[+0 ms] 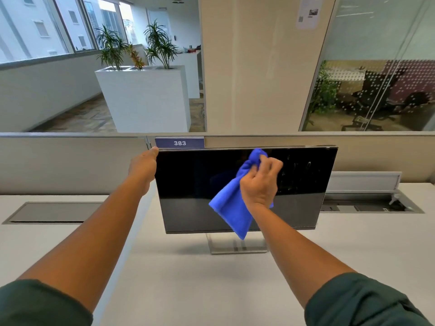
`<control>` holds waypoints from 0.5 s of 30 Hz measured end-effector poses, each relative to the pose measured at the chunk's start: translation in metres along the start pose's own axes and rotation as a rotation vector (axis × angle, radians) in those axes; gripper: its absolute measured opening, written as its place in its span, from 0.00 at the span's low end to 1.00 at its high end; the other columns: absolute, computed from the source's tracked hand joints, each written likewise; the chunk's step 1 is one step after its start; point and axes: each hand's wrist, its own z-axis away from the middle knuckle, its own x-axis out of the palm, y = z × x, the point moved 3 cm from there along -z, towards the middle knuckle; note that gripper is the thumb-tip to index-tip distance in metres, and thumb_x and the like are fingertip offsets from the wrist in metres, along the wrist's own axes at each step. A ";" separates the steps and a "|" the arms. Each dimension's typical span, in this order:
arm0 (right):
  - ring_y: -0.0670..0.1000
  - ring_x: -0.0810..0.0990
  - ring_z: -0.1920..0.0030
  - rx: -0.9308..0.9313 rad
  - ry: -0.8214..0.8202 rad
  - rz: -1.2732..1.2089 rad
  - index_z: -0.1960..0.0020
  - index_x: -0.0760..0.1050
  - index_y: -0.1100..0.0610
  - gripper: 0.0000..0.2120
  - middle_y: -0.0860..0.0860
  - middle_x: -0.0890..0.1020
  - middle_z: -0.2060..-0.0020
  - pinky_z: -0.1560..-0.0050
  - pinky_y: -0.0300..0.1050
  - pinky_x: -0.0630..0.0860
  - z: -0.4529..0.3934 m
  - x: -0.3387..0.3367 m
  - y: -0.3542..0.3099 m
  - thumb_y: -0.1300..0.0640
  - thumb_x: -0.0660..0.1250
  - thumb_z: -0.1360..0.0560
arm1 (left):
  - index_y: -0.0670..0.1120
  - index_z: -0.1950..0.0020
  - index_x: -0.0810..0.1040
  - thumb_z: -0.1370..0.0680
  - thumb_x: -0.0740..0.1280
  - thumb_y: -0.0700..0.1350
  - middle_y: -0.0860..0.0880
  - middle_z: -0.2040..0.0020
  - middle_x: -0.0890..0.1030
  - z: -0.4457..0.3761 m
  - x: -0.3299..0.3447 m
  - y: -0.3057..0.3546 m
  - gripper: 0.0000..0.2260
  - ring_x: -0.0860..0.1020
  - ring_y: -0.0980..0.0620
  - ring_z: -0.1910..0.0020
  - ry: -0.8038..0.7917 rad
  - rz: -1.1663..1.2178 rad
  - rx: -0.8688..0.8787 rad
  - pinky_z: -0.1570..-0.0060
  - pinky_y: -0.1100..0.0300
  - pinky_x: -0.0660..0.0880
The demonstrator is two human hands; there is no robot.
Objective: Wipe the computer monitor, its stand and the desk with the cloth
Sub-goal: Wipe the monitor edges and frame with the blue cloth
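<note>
- Far left on our pale grey desk (pixel 188 290) there's a flat grey metal cable hatch (pixel 51 212), lid down, well clear of everything else.
- Our left hand (pixel 143 169) is up at the top left corner of the thin black flat-screen monitor (pixel 195 184), fingers wrapped round its edge and gripping it. The fingertips go behind the panel so we can't see them.
- Just above that corner sits a small purple number plate reading 383 (pixel 179 143), fixed to the beige partition (pixel 70 161).
- The monitor stands roughly mid-desk, screen dark and facing us, on a silver rectangular stand base (pixel 237 247) that shows just below the bottom bezel.
- Our right hand (pixel 260 182) is closed in a fist around the bright blue microfibre cloth (pixel 231 208), bunched end pressed on the upper middle of the screen, and the loose end hangs down past the bottom bezel.
- Right of the cloth, the screen shows pale smeary streaks (pixel 299 170).
- Far right, behind the monitor, a second cable hatch with its white lid propped open (pixel 363 182).
</note>
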 end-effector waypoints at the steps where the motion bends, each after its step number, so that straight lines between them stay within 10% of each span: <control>1: 0.60 0.77 0.54 0.070 0.055 -0.010 0.40 0.72 0.59 0.14 0.56 0.70 0.44 0.67 0.46 0.71 -0.005 -0.005 0.009 0.62 0.62 0.25 | 0.46 0.37 0.76 0.18 0.62 0.55 0.47 0.44 0.81 0.000 0.000 0.001 0.16 0.78 0.47 0.43 -0.006 0.018 -0.019 0.36 0.49 0.74; 8: 0.58 0.76 0.54 0.050 0.003 -0.115 0.42 0.72 0.62 0.12 0.58 0.69 0.45 0.65 0.45 0.73 0.002 0.004 -0.008 0.64 0.64 0.25 | 0.46 0.36 0.74 0.17 0.62 0.54 0.47 0.45 0.79 0.007 -0.002 0.003 0.16 0.77 0.46 0.41 -0.054 0.042 -0.059 0.42 0.53 0.72; 15: 0.47 0.72 0.55 -0.269 -0.499 -0.100 0.46 0.73 0.54 0.09 0.43 0.67 0.50 0.61 0.50 0.75 0.042 0.052 -0.077 0.60 0.60 0.25 | 0.43 0.34 0.74 0.18 0.63 0.54 0.45 0.41 0.79 0.009 0.001 0.004 0.18 0.78 0.46 0.43 -0.014 0.041 -0.059 0.45 0.54 0.73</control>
